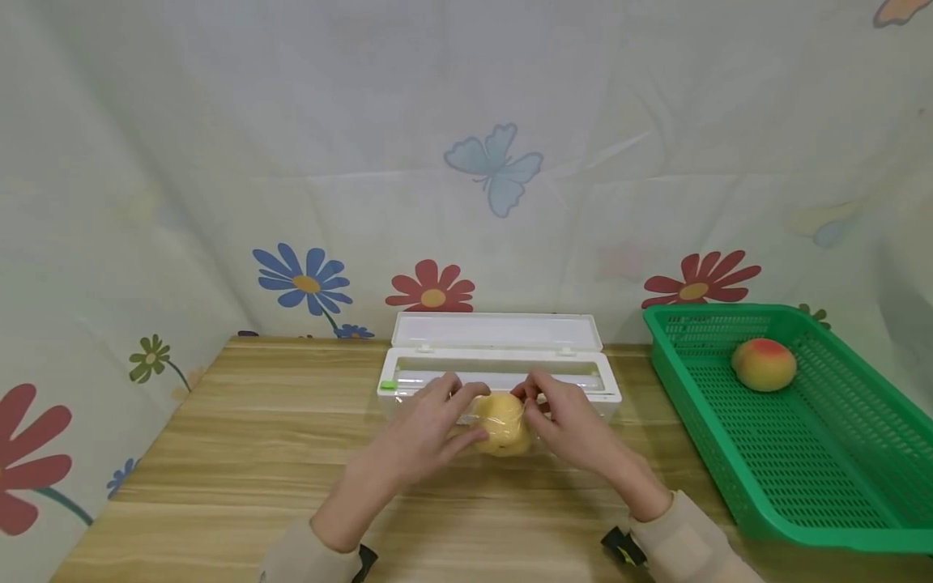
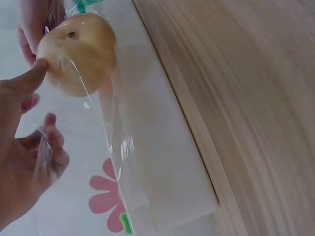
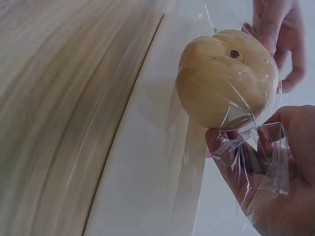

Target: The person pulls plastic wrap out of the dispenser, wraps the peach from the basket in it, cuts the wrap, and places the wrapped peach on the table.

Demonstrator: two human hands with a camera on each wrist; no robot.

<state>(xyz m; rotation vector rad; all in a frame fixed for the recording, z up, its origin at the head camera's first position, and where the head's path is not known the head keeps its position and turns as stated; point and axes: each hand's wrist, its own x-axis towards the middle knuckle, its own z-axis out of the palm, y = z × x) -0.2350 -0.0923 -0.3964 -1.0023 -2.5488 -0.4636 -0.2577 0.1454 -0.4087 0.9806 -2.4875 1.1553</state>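
Observation:
A round yellow fruit [image 1: 503,425] with a dimple and a dark stem spot is covered by clear cling film [image 3: 279,164]. It is held up in front of a white cling film dispenser [image 1: 608,398] whose lid stands raised. My left hand [image 1: 423,433] holds the fruit's left side, thumb tip on the wrapped surface, the other fingers bent with film across them. At the opposite side my right hand [image 1: 572,425] grips bunched film in its curled fingers, one fingertip right at the fruit. From the dispenser's front, film stretches up toward the fruit.
To the right stands a green plastic basket [image 1: 758,502] with a red-and-yellow peach [image 1: 764,364] inside. A wooden table [image 1: 277,437] carries everything. Behind hangs a curtain [image 1: 350,146] printed with flowers and butterflies. A green slider [image 1: 388,385] sits at the dispenser's left end.

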